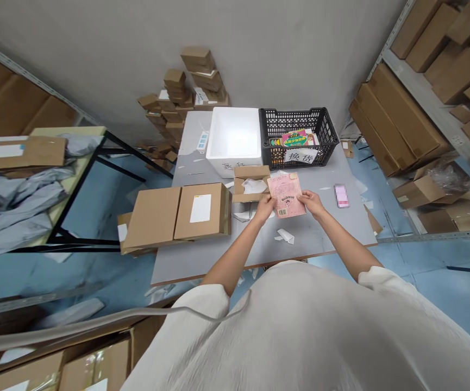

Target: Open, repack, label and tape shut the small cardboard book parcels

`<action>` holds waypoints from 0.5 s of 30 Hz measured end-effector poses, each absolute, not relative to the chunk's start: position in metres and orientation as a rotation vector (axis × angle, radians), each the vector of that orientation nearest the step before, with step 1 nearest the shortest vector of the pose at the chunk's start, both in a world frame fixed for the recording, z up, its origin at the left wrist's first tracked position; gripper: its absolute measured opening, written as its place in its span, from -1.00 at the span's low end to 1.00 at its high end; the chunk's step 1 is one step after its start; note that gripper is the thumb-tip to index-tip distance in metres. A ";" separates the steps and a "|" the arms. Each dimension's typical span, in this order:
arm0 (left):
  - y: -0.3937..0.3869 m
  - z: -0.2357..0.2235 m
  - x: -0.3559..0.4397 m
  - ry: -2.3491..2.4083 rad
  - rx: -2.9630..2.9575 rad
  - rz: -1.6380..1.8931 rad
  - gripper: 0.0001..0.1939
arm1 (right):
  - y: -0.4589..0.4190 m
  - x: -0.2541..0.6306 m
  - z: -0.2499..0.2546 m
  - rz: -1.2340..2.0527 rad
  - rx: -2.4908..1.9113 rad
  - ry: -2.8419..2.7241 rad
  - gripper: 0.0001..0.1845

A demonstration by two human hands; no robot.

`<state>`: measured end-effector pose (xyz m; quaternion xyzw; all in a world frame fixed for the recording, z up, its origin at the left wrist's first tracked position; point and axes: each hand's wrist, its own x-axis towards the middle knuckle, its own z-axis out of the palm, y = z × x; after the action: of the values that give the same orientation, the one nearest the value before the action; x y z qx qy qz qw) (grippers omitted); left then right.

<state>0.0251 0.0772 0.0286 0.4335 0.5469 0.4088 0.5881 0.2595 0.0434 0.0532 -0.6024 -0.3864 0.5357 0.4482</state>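
Observation:
A pink book (287, 194) with a barcode at its lower left is held up over the grey table (214, 255). My left hand (265, 208) pinches its left edge, and my right hand (312, 203) grips the right edge. Just behind my left hand sits a small open cardboard box (243, 176) with crumpled white paper (255, 186) inside. A torn scrap of white paper (286, 235) lies on the table below the book.
Behind stand a white foam box (237, 166) and a black plastic crate (327, 138) holding colourful books (295, 138). Larger cardboard boxes (153, 214) occupy the table's left. A phone (341, 196) lies at right. Stacked cartons (208, 81) rise against the wall; shelves (406, 73) flank the right.

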 end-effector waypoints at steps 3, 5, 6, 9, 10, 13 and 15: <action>0.076 0.031 0.027 1.429 1.080 0.985 -0.72 | 0.044 0.257 0.059 1.239 -1.535 -1.000 -0.50; 0.071 0.033 0.033 1.375 1.098 0.981 -0.72 | 0.043 0.253 0.062 1.172 -1.572 -1.034 -0.53; 0.068 0.034 0.038 1.303 1.090 0.964 -0.72 | 0.042 0.250 0.064 1.144 -1.578 -1.055 -0.54; 0.057 0.038 0.054 1.137 1.030 0.937 -0.63 | 0.037 0.237 0.069 1.066 -1.561 -1.147 -0.56; 0.054 0.040 0.059 1.113 1.004 0.935 -0.60 | 0.035 0.232 0.071 1.031 -1.559 -1.189 -0.57; 0.048 0.044 0.069 1.055 0.935 0.974 -0.56 | 0.027 0.219 0.075 0.912 -1.586 -1.344 -0.60; 0.048 0.045 0.071 1.022 0.908 1.023 -0.55 | 0.022 0.214 0.078 0.876 -1.585 -1.451 -0.61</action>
<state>0.0709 0.0475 0.0454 0.4009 0.4510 0.4514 0.6573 0.2135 0.0216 0.0777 -0.6264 -0.5734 0.3461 0.3988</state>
